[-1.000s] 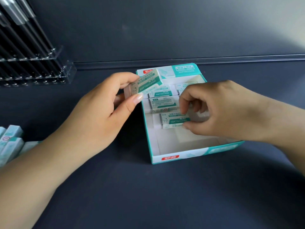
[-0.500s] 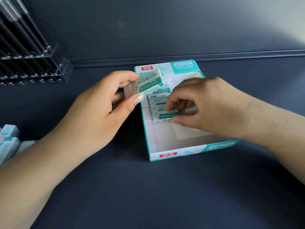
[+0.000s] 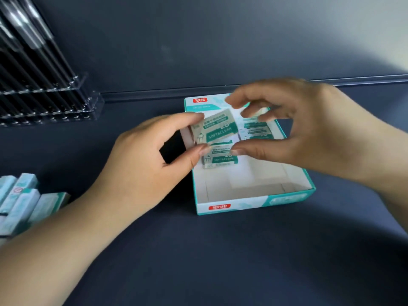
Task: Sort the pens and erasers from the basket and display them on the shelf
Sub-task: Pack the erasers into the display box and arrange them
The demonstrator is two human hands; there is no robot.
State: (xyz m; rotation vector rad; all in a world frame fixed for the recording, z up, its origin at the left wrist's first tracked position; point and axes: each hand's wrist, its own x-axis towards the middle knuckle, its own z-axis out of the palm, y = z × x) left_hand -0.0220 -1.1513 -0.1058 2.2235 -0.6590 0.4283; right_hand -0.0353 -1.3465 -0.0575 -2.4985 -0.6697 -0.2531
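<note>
A white-and-teal wrapped rectangular eraser is held tilted above the rear-left part of an open teal-and-white cardboard display box; the left hand pinches its left end between thumb and forefinger; the right hand hovers at its right end, thumb and fingers curved and spread, contact uncertain and nothing plainly gripped. More wrapped erasers lie flat inside toward the rear; the box's near half shows bare floor. The box sits on a dark shelf surface; a clear acrylic pen rack stands far left; teal cartons lie at the left edge.
</note>
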